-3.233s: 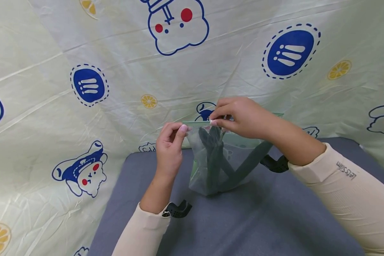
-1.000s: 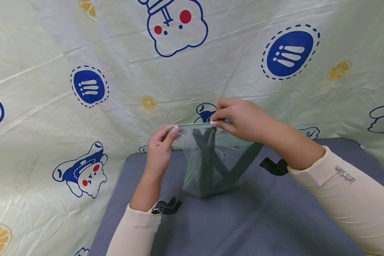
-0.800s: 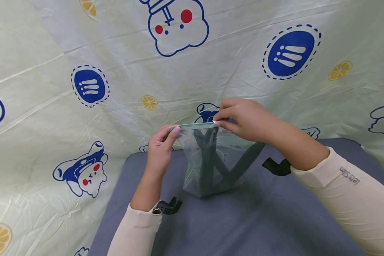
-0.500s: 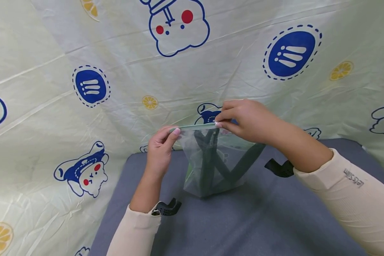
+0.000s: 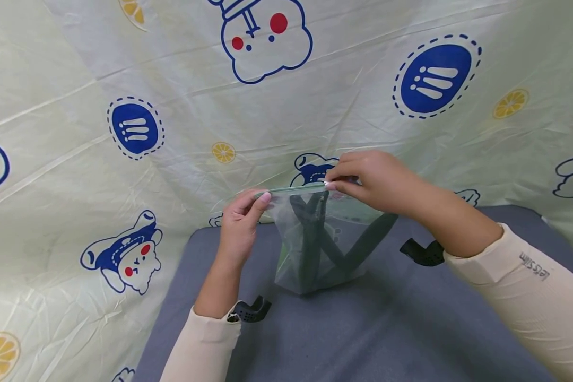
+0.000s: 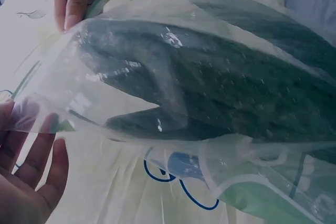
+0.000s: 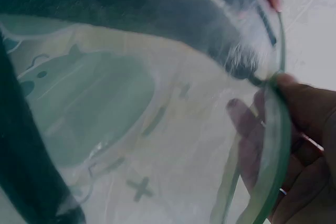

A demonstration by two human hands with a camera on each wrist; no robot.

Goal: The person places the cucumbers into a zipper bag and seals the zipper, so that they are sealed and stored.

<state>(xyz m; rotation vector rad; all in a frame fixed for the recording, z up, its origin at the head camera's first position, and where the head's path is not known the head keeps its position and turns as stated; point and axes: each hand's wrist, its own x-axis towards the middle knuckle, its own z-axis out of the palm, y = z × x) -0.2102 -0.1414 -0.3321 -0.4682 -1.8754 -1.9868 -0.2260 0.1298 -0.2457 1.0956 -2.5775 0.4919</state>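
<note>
A clear zip bag [image 5: 286, 273] with a green top edge stands on the table in the head view. Inside lie several long dark green cucumbers [image 6: 226, 77], seen through the film. My left hand [image 5: 239, 225] pinches the left end of the bag's top edge between thumb and fingers. Farther right along that edge, my right hand [image 5: 382, 180] pinches the zip, with a small white piece, like a slider, at its fingertips. In the right wrist view, the thumb of the right hand [image 7: 310, 124] presses on the green strip, and some fingers show through the film.
A grey-blue cloth covers the table [image 5: 344, 334]. Behind it hangs a pale sheet [image 5: 181, 63] printed with cartoon figures and orange slices. A black wrist mount [image 5: 253, 309] sits on the left wrist and another black mount [image 5: 422, 252] on the right.
Over three seconds my left hand has shifted left to the bag's end and the edge between the hands has lengthened. My right hand has slid slightly right along the zip.
</note>
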